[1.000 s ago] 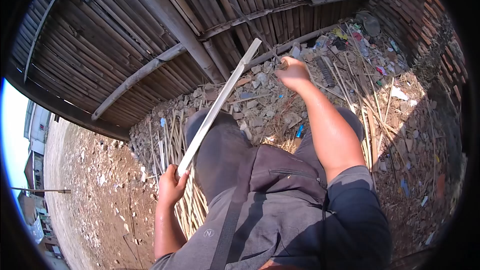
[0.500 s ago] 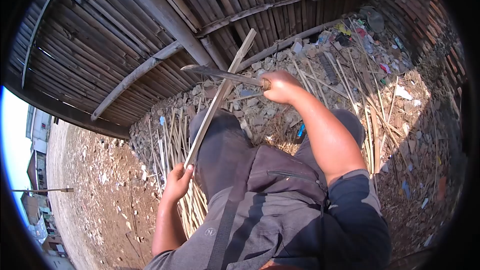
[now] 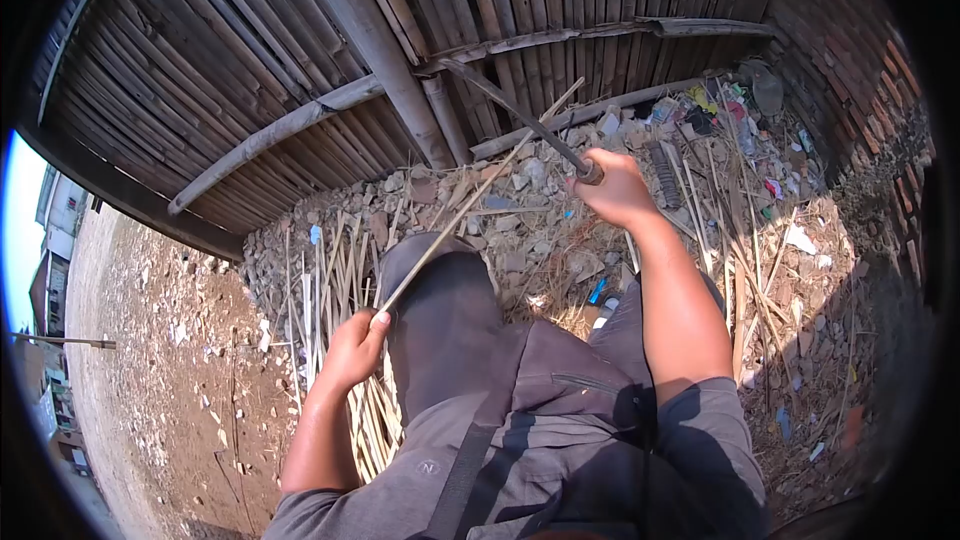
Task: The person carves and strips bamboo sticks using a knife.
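Bamboo strip (image 3: 470,212) in your left hand (image 3: 352,348): it runs slantwise up and away from you, over your left knee (image 3: 432,252) and on towards the slatted wall (image 3: 250,60). Your left fingers are closed narrowly round its near end, with the thumb along it. Your right hand (image 3: 618,188) is wrapped round the handle (image 3: 591,173) of a long-bladed knife (image 3: 510,110), whose blade points up and to the left and crosses the strip near its far end; you cannot tell from this view whether the two touch. The dark bag (image 3: 575,375) lies across your lap on its strap (image 3: 465,480), a zip along its front, its contents hidden from view. Compared with half a second ago, the blade points more steeply upward and your right hand sits a little lower and further right. The strip has changed too: its broad pale face showed then, while now you see it as a thin line. It looks long, fairly straight and light tan, paler towards your left hand. Beside your left leg lies a loose heap of pale split strips (image 3: 375,425), roughly lengthwise; more long pieces (image 3: 740,275) lie scattered beyond your right leg. Under and past your knees spreads broken rubble (image 3: 530,180), with coloured litter (image 3: 735,110) towards the brick wall (image 3: 850,80) and a small bright blue scrap (image 3: 598,290) between your legs.
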### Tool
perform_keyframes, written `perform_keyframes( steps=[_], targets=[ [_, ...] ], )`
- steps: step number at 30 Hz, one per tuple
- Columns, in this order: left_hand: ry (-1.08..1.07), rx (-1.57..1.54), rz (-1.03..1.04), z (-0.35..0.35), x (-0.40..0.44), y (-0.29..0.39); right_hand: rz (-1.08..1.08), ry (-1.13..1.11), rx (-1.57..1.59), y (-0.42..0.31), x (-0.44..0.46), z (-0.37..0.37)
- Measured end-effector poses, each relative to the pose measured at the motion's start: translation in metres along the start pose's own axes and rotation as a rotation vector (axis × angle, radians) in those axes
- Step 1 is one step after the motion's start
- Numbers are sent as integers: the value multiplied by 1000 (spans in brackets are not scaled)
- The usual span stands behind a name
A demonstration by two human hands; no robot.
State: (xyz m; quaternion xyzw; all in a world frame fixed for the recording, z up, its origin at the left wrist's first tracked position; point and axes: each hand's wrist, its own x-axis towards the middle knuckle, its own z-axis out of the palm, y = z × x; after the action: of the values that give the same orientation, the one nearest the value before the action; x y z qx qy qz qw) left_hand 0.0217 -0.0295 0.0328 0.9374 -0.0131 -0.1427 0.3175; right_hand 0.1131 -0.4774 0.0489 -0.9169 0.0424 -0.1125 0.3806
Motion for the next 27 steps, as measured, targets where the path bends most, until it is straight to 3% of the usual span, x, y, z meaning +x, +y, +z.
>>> perform_keyframes(
  steps=[1,7,11,12,13,15,18,20,27],
  targets=[
    [-10,74,22,-8,9,19,15,15,47,-1,2,-5],
    [33,-174,297,2,103,100,-49,229,303,12,28,-39],
    [-65,-370,522,48,190,147,-8,317,294,35,31,-67],
    [-116,-431,519,69,210,156,-57,366,329,48,32,-65],
    [-166,-492,515,86,226,165,113,333,333,50,23,-68],
    [-108,-426,559,110,233,172,130,397,410,69,15,-59],
    [-235,-331,374,125,241,174,226,353,243,84,10,-60],
    [-226,-271,357,135,254,166,205,338,151,94,15,-59],
    [-269,-220,328,105,245,172,227,91,-167,62,22,-27]
  ],
)
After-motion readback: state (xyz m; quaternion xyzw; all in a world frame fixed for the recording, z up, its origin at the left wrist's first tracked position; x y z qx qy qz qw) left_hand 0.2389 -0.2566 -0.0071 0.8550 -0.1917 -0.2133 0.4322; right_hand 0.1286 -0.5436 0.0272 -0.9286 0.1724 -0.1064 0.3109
